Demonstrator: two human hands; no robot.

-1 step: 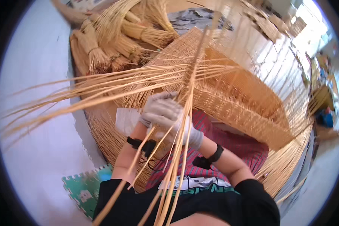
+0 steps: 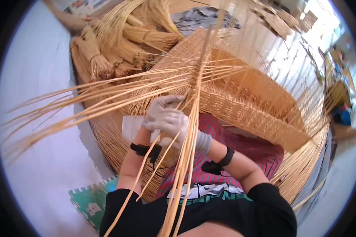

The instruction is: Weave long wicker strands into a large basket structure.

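Note:
My left hand [image 2: 161, 106], in a grey glove, has its fingers curled round pale wicker strands just below the near corner of a woven basket [image 2: 249, 108]. My right hand [image 2: 172, 123], gloved too, lies across the left one with fingers closed over strands, partly hidden by them. Long loose strands [image 2: 180, 177] run down from the corner past my hands toward my body, and others [image 2: 87, 110] fan out to the left. A darker upright stick or bundle [image 2: 199, 59] rises from that corner. The basket rests over a red striped cloth [image 2: 261, 154] in front of me.
Tied bundles of wicker [image 2: 146, 35] are piled at the back left beside a grey crumpled sheet [image 2: 201, 17]. A pale wall [image 2: 35, 98] bounds the left, with a green foam mat [image 2: 89, 207] low beside it. Cardboard pieces [image 2: 277, 23] and assorted clutter [image 2: 340, 114] lie to the right.
Both hands have shifted slightly left, my left fingers still bent over the strands. The strand ends on the left and below have swayed a little, and the view has moved slightly.

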